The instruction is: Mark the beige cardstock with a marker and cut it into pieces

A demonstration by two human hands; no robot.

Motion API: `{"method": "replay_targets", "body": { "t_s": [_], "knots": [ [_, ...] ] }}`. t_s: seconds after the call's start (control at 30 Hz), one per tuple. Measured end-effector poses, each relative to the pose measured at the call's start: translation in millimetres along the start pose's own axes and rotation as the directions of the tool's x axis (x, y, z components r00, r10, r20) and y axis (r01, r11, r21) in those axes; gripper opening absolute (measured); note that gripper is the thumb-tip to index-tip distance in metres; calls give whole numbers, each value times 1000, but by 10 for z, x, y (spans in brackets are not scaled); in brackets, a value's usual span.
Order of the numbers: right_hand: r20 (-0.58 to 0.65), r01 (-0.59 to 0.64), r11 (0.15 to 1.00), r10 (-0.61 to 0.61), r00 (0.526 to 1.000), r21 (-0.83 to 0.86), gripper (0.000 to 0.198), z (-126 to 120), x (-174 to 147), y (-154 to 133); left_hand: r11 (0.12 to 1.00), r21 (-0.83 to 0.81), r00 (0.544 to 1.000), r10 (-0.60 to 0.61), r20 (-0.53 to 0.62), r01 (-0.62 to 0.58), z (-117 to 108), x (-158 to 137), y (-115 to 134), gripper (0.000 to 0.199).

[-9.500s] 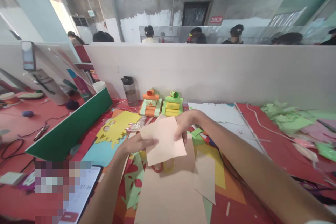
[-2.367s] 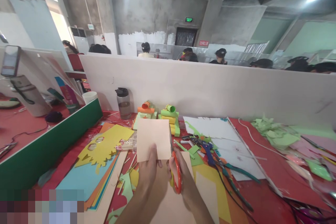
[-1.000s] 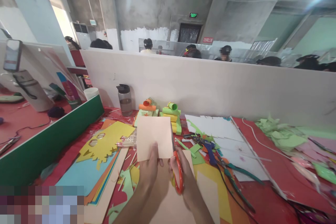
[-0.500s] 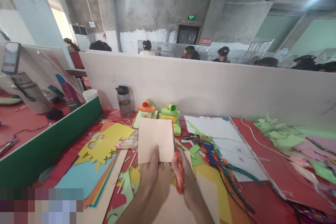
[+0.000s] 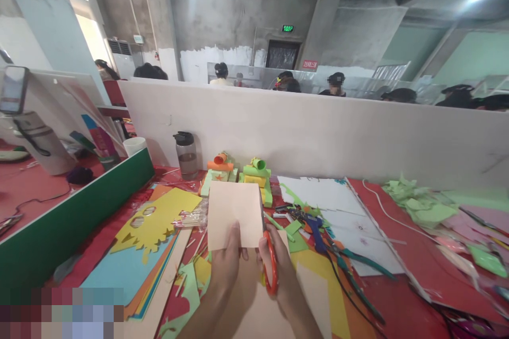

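Observation:
My left hand (image 5: 227, 259) pinches the lower edge of a pale peach sheet of paper (image 5: 233, 201), its thumb lying on the front face. My right hand (image 5: 281, 262) is closed around the orange handles of a pair of scissors (image 5: 271, 270). The dark blades run along the right edge of the sheet; whether they are apart cannot be made out. Under both hands lie more peach sheets (image 5: 242, 312). Just beyond the held sheet stand two rolled-paper models, one orange and green (image 5: 220, 167), one green and yellow (image 5: 256, 170).
Coloured sheets (image 5: 115, 270) and a yellow cut-out (image 5: 159, 217) lie left. To the right are a blue glue gun (image 5: 317, 230), green-handled pliers (image 5: 368, 262) and white drawings (image 5: 358, 217). A water bottle (image 5: 185, 156) stands by the white partition (image 5: 318, 132); a green divider (image 5: 79, 196) edges the left.
The view has shifted very slightly. Both hands, the sheet and the scissors keep nearly the same position, with the blades still at the sheet's right edge.

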State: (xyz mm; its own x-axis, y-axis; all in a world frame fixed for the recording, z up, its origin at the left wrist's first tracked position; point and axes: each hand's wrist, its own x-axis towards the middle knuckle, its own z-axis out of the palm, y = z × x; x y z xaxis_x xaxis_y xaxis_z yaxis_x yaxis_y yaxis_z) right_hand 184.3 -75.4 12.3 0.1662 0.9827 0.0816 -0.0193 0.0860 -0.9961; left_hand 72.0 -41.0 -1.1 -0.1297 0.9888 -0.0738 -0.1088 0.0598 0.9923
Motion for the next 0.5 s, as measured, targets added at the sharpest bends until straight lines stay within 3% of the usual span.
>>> {"method": "replay_targets", "body": {
  "t_s": [0.1, 0.37, 0.5],
  "knots": [
    [72, -40, 999, 39, 997, 10, 44, -33, 28, 19, 1000, 5, 1000, 5, 13, -5, 13, -13, -20, 55],
    [7, -58, 998, 58, 998, -3, 54, -55, 21, 96, 998, 54, 999, 9, 43, -12, 9, -52, 66, 58],
    [12, -53, 999, 53, 999, 9, 51, -44, 18, 94, 997, 71, 999, -15, 50, 12, 18, -73, 84, 60]
  ]
}}
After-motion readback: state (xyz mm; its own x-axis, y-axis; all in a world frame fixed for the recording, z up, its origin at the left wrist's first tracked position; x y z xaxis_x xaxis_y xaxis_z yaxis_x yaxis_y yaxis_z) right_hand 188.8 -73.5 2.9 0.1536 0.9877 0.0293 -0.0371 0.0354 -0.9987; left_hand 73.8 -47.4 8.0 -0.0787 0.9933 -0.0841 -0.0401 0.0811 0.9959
